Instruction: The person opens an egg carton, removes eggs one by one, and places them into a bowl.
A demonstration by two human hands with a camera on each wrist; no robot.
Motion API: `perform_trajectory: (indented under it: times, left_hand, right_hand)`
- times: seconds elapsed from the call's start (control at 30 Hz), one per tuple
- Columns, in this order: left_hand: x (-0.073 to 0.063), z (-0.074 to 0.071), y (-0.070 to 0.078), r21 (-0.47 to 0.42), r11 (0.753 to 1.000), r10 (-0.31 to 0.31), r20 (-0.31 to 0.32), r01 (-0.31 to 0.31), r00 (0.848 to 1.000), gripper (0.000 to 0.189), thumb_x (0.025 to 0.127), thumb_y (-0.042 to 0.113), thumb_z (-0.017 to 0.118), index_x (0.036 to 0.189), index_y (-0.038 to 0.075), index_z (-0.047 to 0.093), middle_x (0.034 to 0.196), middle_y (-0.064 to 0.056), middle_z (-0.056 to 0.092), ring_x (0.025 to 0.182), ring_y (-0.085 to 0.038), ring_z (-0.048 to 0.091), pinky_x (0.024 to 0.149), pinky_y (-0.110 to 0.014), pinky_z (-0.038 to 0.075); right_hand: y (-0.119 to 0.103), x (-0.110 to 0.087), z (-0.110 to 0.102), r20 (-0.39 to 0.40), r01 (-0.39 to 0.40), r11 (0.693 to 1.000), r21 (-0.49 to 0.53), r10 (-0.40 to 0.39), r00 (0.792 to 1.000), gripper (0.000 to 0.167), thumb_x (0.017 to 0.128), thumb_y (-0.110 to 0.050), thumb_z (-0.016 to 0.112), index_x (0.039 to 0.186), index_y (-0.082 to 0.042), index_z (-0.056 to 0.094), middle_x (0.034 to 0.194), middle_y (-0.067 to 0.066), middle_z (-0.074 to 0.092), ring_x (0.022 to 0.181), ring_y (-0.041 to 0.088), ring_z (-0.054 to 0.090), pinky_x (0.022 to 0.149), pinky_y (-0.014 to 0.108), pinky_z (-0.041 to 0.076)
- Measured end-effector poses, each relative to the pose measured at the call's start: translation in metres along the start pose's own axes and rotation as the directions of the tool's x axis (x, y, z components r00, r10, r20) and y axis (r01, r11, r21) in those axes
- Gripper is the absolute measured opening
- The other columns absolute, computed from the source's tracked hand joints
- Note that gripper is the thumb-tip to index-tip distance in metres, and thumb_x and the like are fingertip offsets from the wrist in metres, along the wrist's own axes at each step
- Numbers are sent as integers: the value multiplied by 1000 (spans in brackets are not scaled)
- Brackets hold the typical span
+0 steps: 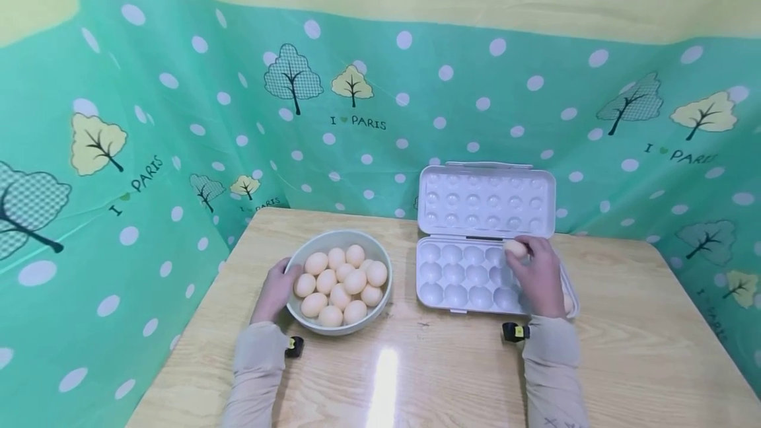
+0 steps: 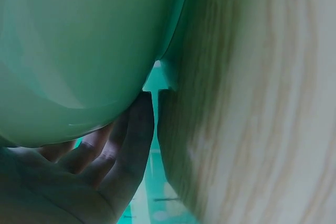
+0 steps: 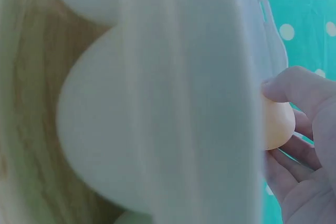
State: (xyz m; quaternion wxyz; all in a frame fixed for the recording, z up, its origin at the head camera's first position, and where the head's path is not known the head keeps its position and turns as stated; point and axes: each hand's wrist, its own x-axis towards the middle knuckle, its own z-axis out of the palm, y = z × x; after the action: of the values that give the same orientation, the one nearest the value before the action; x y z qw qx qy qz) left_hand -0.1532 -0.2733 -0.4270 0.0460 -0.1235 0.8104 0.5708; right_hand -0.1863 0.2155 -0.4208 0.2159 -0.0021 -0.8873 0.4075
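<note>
A pale round bowl (image 1: 380, 243) heaped with several light-brown eggs (image 1: 326, 281) stands on the left part of the table. My left hand (image 1: 277, 291) grips its left side, the thumb at the rim; in the left wrist view the fingers (image 2: 137, 140) lie along the bowl's outer wall (image 2: 79, 40). Between the thumb and fingers of my right hand (image 1: 540, 279) an egg (image 1: 514, 248) is pinched, over the back row of a white egg box (image 1: 442, 308). Another egg (image 1: 568, 304) sits at the box's front right corner. My right hand hides several cups around it.
The egg box's dimpled lid (image 1: 486, 202) stands raised at the back, close to a green dotted curtain (image 1: 368, 170). Bare wooden table (image 1: 452, 375) lies in front of the bowl and box. More curtain (image 1: 107, 249) hangs along the left side.
</note>
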Motion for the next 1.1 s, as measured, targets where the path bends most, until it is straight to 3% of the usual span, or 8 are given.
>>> perform_trajectory:
  times: [0.27, 0.57, 1.1]
  left_hand:
    - [1, -1, -1, 4, 1000, 10, -3, -10, 1000, 52, 104, 27, 39, 147, -2, 39, 150, -27, 42, 140, -41, 39, 118, -53, 31]
    - [3, 0, 2, 7, 1000, 9, 4, -9, 1000, 52, 104, 25, 39, 148, -2, 38, 151, -27, 40, 142, -41, 37, 119, -53, 29]
    - [6, 1, -3, 7, 1000, -7, 16, 7, 1000, 53, 105, 27, 37, 149, -1, 36, 152, -26, 39, 142, -41, 36, 119, -54, 29]
  right_hand:
    - [-21, -1, 16, 0, 38, 998, 45, -38, 999, 38, 91, -14, 70, 124, 3, 59, 124, 20, 57, 117, 36, 58, 102, 48, 49]
    - [-47, -6, 34, -50, 91, 988, 128, -85, 995, 37, 87, -6, 73, 120, 6, 60, 118, 20, 59, 111, 35, 61, 102, 42, 51]
    - [-82, -16, 42, -47, 193, 967, 165, -187, 981, 34, 85, -7, 76, 115, 2, 64, 113, 16, 62, 108, 30, 63, 101, 40, 52]
